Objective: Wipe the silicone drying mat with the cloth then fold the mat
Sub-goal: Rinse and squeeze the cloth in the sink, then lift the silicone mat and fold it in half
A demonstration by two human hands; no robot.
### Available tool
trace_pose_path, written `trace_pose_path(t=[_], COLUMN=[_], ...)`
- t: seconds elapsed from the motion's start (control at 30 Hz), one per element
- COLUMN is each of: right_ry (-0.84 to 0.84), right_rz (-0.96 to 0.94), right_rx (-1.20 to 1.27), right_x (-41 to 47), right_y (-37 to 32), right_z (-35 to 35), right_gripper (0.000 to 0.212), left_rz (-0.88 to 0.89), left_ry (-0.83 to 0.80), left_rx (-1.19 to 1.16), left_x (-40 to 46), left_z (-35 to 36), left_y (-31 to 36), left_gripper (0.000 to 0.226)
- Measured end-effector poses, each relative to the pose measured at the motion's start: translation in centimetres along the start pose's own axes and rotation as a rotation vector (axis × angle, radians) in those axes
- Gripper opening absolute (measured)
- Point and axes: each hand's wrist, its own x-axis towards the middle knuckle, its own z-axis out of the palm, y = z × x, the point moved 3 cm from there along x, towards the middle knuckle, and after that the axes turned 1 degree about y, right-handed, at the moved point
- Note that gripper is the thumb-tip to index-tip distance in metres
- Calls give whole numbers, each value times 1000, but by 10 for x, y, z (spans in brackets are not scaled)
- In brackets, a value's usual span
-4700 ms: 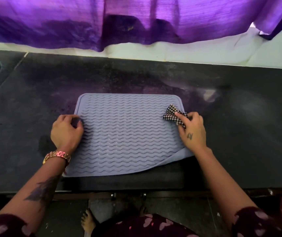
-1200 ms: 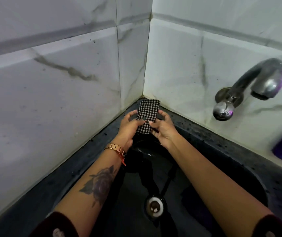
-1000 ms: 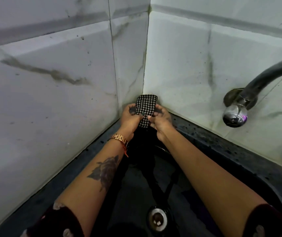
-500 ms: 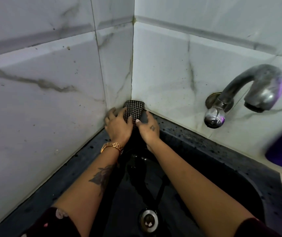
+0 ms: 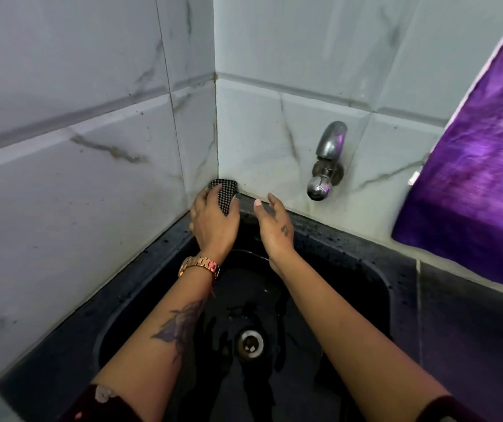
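Observation:
The black-and-white checked cloth (image 5: 225, 194) lies folded in the far corner of the sink ledge, against the tiled walls. My left hand (image 5: 213, 222) rests on it, fingers laid over its left part. My right hand (image 5: 273, 223) hovers just to the right of the cloth, fingers apart and holding nothing. The silicone mat is out of view.
A black sink (image 5: 375, 287) with a round drain (image 5: 249, 344) lies below my forearms. A metal tap (image 5: 326, 159) sticks out of the right wall. Marble tiles (image 5: 76, 184) close the corner. A purple curtain (image 5: 481, 184) hangs at the right.
I left the mat on the counter and carried the cloth to the sink corner. Both hands set it down; my right hand has now let go and drawn back to the right.

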Motion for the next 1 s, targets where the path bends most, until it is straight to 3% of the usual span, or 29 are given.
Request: trace_pose_path(t=[0.4, 1.0], right_ry=[151, 402], right_rz=[-77, 30], right_rx=[122, 182], right_x=[-98, -275], right_y=[-19, 54], right_z=[-136, -390], right_gripper=[48, 42], left_rz=[103, 162], left_ry=[-82, -337], left_rx=[-130, -255], left_x=[-136, -410], left_z=[-4, 60], left_y=[85, 181], left_gripper=[52, 50])
